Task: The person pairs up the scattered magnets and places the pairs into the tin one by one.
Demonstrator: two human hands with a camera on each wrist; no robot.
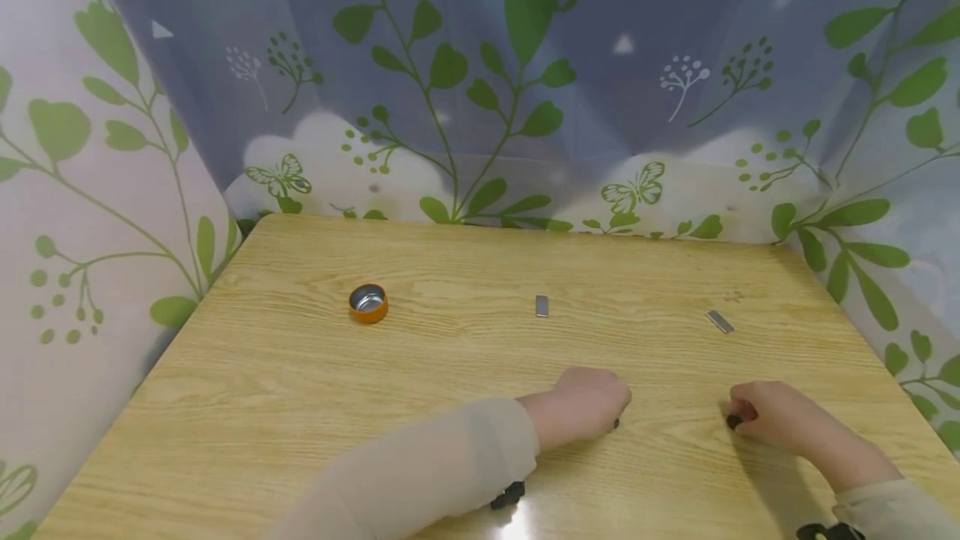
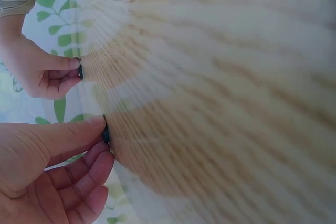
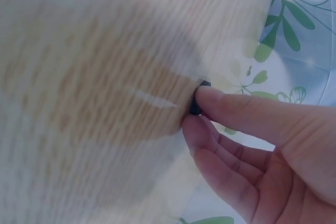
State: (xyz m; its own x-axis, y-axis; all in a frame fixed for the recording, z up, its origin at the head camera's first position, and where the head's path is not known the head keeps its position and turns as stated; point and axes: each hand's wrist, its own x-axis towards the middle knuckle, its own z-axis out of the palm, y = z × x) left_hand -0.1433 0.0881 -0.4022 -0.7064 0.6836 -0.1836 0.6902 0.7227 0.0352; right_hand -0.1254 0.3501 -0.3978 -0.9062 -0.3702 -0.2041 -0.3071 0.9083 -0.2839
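Observation:
Thumb and fingers of my left hand (image 1: 585, 403) pinch a small black piece (image 2: 106, 131) at the tabletop. In the head view only a dark bit of it shows beneath that hand. To the right, my right hand (image 1: 783, 422) pinches a second small black piece (image 3: 199, 99), also down at the table. The left wrist view has both hands, apart from each other, each with its own dark piece. What kind of thing the pieces are cannot be made out.
An orange bowl (image 1: 369, 304) with a metallic inside stands on the wooden table (image 1: 450, 357) at the left. Farther back lie a flat grey metal bar (image 1: 542, 306) near the middle and another metal bar (image 1: 720, 322) at the right. Patterned curtains (image 1: 480, 107) enclose the table.

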